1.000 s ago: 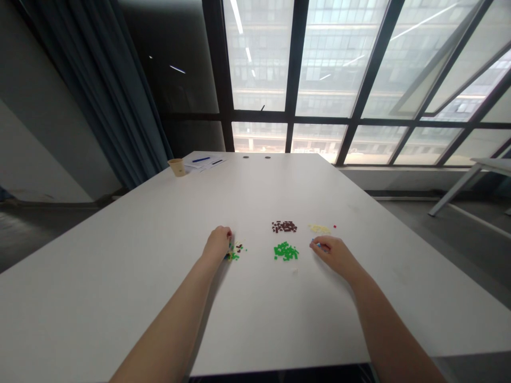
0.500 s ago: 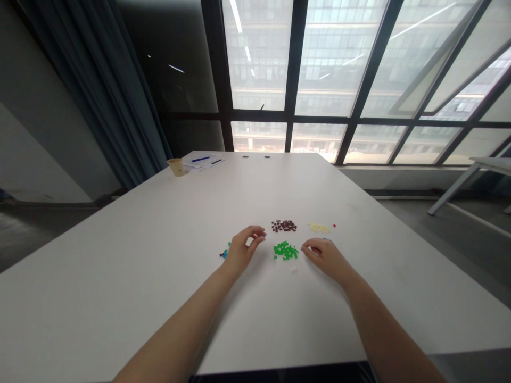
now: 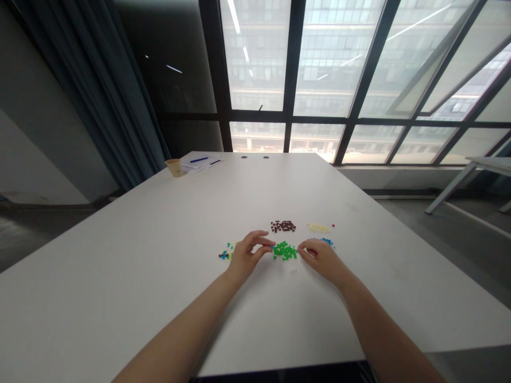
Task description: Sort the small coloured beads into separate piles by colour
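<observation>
Along the far wall stands a tall, dark-framed glass window (image 3: 335, 74), and toward it runs a broad white bench (image 3: 159, 255). To one side hangs a long blue-grey cloth curtain (image 3: 104, 101).

Over the bench, both of the person's bare hands face each other across a loose pile of small bright-green pieces (image 3: 285, 250). I see the left hand (image 3: 244, 256) with thumb and forefinger nearly closed on a tiny blue piece (image 3: 273, 246), just beside the green. The right hand (image 3: 324, 259) has its fingers curled, tips close together at the pile's other edge; whether anything sits between them I cannot tell.

Near the far left corner is a tan cup (image 3: 174, 168). Past the green lies a pile of dark-brown pieces (image 3: 283, 226), with pale-yellow pieces (image 3: 318, 228) to its right. Mixed-colour pieces (image 3: 225, 254) lie partly hidden behind the left hand, blue pieces (image 3: 328, 242) behind the right. Smallest is a lone red piece (image 3: 333, 225) beside the yellow.
</observation>
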{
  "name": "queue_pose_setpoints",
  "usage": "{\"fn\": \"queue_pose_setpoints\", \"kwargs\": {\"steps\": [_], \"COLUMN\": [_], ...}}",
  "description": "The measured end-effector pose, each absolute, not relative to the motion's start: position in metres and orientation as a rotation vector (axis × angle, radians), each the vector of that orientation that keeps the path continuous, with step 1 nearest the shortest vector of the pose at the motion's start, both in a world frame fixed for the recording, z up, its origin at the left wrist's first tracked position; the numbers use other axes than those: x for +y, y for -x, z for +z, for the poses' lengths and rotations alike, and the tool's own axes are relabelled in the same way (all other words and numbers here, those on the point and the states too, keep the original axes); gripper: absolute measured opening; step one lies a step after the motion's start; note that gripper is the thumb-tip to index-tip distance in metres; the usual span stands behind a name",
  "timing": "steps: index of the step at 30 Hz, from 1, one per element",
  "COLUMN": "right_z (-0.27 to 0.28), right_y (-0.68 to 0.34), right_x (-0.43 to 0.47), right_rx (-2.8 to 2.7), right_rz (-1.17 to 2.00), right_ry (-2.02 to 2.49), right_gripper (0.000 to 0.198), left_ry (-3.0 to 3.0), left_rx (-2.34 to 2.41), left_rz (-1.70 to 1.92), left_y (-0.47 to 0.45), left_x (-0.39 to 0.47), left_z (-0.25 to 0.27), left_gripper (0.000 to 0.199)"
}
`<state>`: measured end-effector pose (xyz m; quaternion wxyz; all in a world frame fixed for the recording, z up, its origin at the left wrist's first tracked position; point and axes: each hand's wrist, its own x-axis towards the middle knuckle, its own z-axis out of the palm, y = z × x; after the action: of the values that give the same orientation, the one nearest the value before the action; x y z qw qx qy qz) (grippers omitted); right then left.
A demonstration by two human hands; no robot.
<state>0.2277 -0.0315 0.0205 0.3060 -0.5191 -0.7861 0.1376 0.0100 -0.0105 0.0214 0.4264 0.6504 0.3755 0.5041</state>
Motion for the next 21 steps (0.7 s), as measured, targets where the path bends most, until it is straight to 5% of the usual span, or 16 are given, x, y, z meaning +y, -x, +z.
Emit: {"fn": "queue_pose_setpoints", "kwargs": {"steps": [21], "right_z": [0.016], "right_y": [-0.188], "right_x": [-0.045], "right_rx": [-2.117], "right_rz": [0.318], "right_ry": [1.099], "right_gripper": [0.02], "left_ry": [-1.36], "left_rx": [0.625], "left_rz": [0.825], "left_y": [-0.019], "left_x": [-0.003], "left_z": [0.011], "left_gripper": [0.041]}}
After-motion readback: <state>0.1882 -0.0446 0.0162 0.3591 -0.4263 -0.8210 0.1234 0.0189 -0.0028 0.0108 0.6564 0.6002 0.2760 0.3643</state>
